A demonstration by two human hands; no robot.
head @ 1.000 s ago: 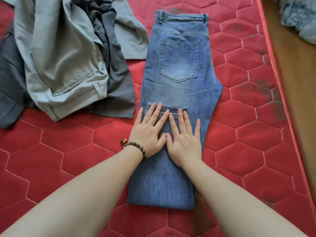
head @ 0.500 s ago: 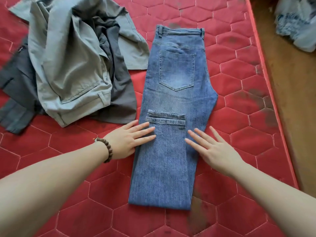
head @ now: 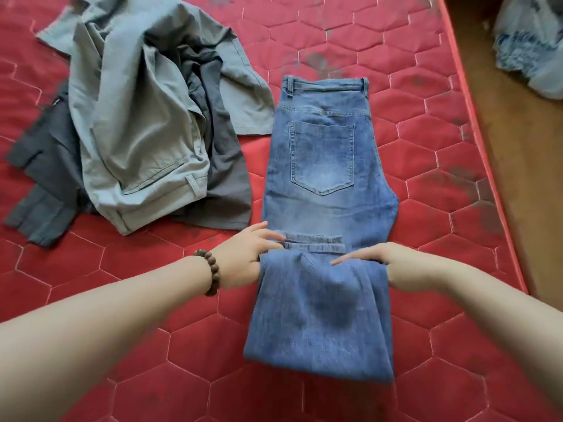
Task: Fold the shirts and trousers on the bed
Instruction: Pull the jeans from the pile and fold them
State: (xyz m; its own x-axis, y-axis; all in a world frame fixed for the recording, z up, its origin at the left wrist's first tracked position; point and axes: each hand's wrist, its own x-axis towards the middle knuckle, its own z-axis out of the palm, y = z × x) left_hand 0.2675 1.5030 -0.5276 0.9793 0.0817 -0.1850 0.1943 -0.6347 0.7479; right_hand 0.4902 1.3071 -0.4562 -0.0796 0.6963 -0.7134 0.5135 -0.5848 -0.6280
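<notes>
While both hands grip the folded blue jeans (head: 323, 208) at mid-bed, left hand (head: 243, 257) and right hand (head: 405, 269) should lift evenly, bringing the near fold squarely toward the far waistband.

The jeans (head: 326, 166) are faded blue denim on a red bed (head: 426, 141) quilted in hexagons. Near its far left corner lie pale grey trousers (head: 134, 141) over a charcoal garment (head: 51, 166); the bead bracelet (head: 210, 271) is brown.
</notes>
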